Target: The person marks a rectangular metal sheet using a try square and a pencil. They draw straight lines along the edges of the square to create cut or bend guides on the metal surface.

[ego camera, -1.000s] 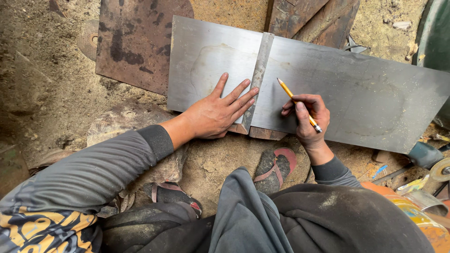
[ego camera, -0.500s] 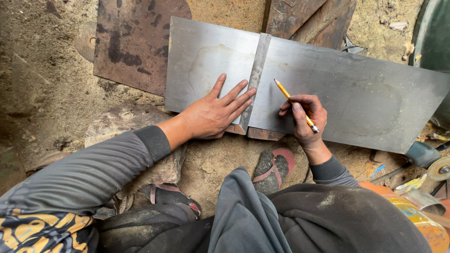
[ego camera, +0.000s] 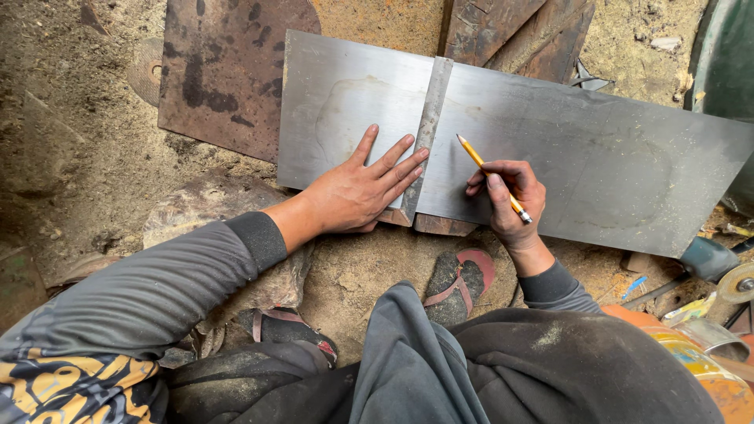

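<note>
Left hand (ego camera: 363, 192): flat, fingers spread, pinning narrow grey steel straightedge (ego camera: 424, 140) on grey metal sheet (ego camera: 597, 169).
Right hand (ego camera: 509, 200): closed round yellow pencil (ego camera: 491, 176).
Hidden: straightedge's lower end, under fingers.

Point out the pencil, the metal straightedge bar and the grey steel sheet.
pencil (ego camera: 485, 169): head view, on the yellow shaft above the right hand.
metal straightedge bar (ego camera: 433, 102): head view, on its upper length.
grey steel sheet (ego camera: 620, 149): head view, on bare surface at right.

No clear package, label, sign or screen is seen. Only a crumpled yellowish wrapper-like scrap (ego camera: 685, 311) is found at the lower right edge, beside an orange round container (ego camera: 691, 353); its kind cannot be told.
</note>
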